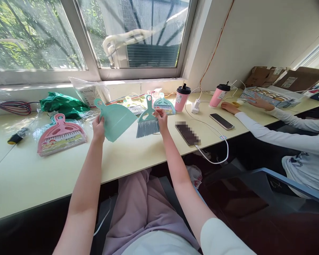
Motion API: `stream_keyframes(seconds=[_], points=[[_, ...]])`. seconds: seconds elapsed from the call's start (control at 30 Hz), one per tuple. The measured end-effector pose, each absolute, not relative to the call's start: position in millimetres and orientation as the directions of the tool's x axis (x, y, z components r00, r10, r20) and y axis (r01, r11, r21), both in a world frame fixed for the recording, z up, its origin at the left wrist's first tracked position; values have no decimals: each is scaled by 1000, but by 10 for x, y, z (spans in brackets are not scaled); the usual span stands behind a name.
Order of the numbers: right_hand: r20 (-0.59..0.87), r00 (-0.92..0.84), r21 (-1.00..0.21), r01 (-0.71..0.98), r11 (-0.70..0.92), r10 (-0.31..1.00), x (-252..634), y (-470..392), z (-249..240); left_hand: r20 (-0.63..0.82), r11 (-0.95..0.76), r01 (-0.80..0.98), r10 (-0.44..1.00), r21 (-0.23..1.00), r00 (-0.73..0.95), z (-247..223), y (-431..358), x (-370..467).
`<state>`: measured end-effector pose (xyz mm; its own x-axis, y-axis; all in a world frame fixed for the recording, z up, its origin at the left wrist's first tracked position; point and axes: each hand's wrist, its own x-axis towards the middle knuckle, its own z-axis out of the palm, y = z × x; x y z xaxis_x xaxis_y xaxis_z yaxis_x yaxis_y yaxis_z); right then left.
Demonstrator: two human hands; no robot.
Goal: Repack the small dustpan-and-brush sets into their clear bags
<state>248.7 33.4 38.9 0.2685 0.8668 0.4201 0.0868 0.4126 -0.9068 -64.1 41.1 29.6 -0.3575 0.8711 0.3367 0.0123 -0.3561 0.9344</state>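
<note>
Pale tabletop beneath, left fingers grip a mint dustpan, right fingers a grey-bristled mint brush.

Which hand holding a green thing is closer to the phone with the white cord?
The right hand: it holds the green brush, a little left of the phone. The left hand is farther left, holding the green dustpan.

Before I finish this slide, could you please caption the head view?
Left hand holding a mint dustpan, right hand a brush, at the table.
</note>
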Motion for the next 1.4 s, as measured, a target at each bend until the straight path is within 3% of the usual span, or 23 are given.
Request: stream_keyframes(seconds=[0.17, 0.3, 0.47, 0.57, 0.67, 0.97, 1.4], points=[[413, 258, -907, 24, 421, 874, 2449, 316, 379, 311, -322, 22, 892, 947, -327, 326, 372, -568], [442, 127, -897, 39, 441, 888, 2256, 253, 336, 277, -273, 109, 961, 956, -23, 331, 236, -310], [484, 233, -855, 330, 400, 843, 2024, 125, 296, 347, -386, 218, 917, 896, 198, 294, 81, 57], [508, 268, -800, 500, 333, 819, 1980, 97, 288, 343, -385, 225, 917, 895, 204, 256, 69, 128], [526, 229, -763, 553, 335, 819, 1970, 112, 278, 357, -395, 203, 912, 896, 203, 231, 86, 121], [366, 65, -872, 372, 318, 928, 2042, 204, 237, 397, -424, 188, 902, 886, 169, 210, 81, 153], [156, 123, -927, 361, 102, 980, 2091, 275, 211, 410, -420, 307, 907, 854, 102, 189, 122, 122]])
